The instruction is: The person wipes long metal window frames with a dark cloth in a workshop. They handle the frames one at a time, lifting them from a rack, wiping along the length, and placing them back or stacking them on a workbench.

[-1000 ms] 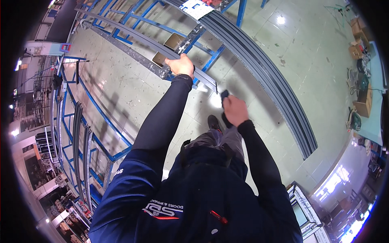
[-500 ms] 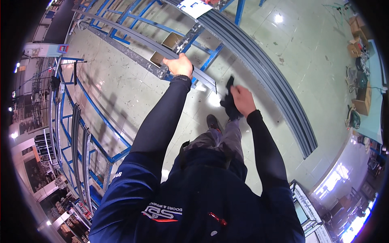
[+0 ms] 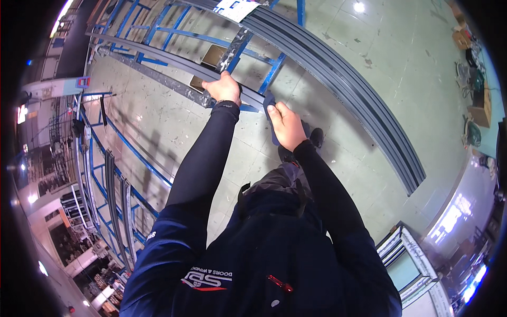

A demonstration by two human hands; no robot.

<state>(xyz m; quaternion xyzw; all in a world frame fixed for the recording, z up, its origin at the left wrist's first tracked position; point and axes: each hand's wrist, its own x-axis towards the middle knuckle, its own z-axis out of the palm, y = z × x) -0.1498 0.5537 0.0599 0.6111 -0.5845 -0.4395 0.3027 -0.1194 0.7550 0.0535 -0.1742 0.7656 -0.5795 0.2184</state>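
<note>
A long grey metal profile [image 3: 163, 59] lies across the blue rack, running from the far left towards my body. My left hand [image 3: 224, 89] is closed round it not far from its near end, thumb on the left side and the other fingers partly hidden. In my right hand [image 3: 287, 128] is a dark cloth [image 3: 269, 112], pinched under the thumb. The cloth is up against the profile's near end and covers it. Part of the cloth hangs down below the hand.
A bundle of long dark grey profiles [image 3: 338, 71] lies to the right, with a white paper sheet [image 3: 236, 9] on it. The blue rack [image 3: 272, 74] stands under them. Another blue rack [image 3: 127, 134] with profiles is on the left. Framed panels [image 3: 406, 259] stand at lower right.
My right hand has moved left and up with the cloth, from beside the profile onto its near end. My left hand stays on the profile. The view has shifted slightly, and my feet have moved.
</note>
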